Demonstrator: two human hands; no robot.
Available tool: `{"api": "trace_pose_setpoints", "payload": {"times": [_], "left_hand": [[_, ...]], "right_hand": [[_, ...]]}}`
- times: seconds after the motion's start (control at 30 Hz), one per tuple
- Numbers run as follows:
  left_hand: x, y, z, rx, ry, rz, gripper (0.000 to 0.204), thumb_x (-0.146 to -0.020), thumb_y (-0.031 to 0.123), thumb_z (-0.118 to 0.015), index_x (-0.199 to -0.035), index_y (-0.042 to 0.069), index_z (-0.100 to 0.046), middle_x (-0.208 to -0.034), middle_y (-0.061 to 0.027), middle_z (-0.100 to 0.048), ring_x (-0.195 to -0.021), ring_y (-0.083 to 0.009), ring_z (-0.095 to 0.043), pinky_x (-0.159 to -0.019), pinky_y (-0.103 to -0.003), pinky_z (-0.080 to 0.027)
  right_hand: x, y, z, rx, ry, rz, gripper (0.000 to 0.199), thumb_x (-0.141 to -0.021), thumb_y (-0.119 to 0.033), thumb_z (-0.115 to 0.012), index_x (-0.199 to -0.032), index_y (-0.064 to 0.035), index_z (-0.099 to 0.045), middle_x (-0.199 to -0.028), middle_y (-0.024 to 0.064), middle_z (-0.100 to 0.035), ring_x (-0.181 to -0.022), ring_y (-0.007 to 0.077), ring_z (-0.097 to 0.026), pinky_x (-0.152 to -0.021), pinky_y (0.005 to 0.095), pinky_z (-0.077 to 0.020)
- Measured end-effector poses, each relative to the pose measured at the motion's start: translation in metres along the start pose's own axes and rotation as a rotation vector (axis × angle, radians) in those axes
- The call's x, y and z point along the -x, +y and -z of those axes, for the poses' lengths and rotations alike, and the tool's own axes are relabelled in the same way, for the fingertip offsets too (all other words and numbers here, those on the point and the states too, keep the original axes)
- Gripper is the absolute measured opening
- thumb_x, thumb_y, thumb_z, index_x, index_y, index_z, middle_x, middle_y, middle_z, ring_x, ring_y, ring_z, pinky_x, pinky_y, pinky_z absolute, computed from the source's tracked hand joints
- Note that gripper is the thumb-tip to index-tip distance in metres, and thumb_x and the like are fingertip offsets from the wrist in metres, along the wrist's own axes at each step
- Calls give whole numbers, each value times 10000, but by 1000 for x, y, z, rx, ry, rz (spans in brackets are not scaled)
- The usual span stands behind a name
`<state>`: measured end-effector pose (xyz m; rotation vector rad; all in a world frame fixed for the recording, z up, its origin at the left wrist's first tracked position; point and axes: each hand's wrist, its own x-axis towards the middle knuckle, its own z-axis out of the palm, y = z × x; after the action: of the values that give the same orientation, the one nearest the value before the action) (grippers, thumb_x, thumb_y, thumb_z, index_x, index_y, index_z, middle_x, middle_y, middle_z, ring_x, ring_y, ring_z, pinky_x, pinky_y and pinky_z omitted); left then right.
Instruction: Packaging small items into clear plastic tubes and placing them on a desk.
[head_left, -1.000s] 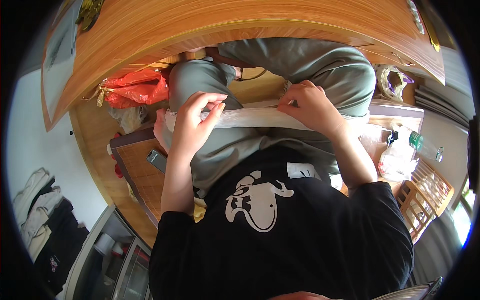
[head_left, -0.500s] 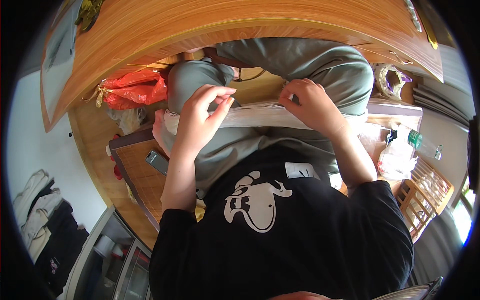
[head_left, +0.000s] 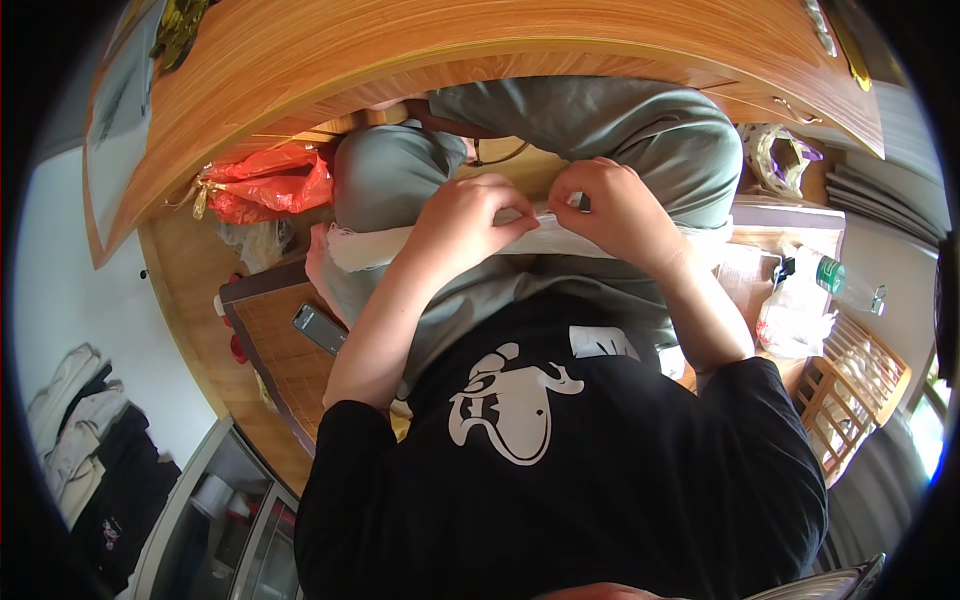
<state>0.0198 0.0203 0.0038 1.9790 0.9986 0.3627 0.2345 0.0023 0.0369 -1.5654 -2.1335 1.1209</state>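
Over the white bundle [head_left: 375, 249], our left hand [head_left: 468, 222] is now closer to our right hand [head_left: 618, 212], so both share one spot; we can't tell if either grip holds anything.

Left hand [head_left: 465, 215] and right hand [head_left: 622, 212] sit close together — fingers [head_left: 512, 196] curled toward thumbs [head_left: 514, 233] — both forearms [head_left: 388, 325] angled inward.

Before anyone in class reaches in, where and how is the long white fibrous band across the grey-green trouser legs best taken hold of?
Probably at the middle of the band, pinching its far edge from above. There that edge borders the open gap between the trouser legs, so a pinch likely finds room beneath; nearer its ends it lies over them.
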Motion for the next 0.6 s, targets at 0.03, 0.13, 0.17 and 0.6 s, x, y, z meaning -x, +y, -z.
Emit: {"api": "trace_pose_setpoints", "payload": {"times": [0.03, 0.13, 0.17, 0.6], "left_hand": [[-1, -1, -3, 4, 11, 0, 185, -752, 245, -745, -835, 84, -706, -855, -80, -660, -804, -298, -637, -718, -387, -506], [-1, -3, -7, 13, 27, 0, 157, -756, 235, -733, -795, 86, -701, -834, -80, -655, -780, -305, -633, -701, -397, -500], [-2, -4, -8, 15, 33, 0, 143, -757, 226, -727, -782, 87, -700, -831, -80, -654, -775, -306, -632, -696, -401, -497], [-1, 2, 0, -39, -55, 64, 174, -753, 244, -738, -808, 86, -692, -855, -74, -655, -796, -295, -636, -719, -393, -501]], "right_hand": [[0, 0, 0, -29, 12, 1, 81, -746, -89, -645, -803, -32, -655, -799, 99, -648, -804, 290, -599, -759, 357, -479], [-2, 0, -2, -71, 34, 2, 70, -738, -80, -644, -792, -35, -653, -782, 97, -641, -790, 289, -589, -750, 353, -477], [-3, 0, -3, -69, 33, -1, 70, -738, -80, -644, -792, -35, -653, -782, 97, -641, -790, 289, -589, -750, 353, -477], [-6, -30, 31, -161, -54, -124, 121, -899, -105, -583, -981, -15, -584, -765, 111, -597, -730, 198, -555, -670, 284, -448]]}}
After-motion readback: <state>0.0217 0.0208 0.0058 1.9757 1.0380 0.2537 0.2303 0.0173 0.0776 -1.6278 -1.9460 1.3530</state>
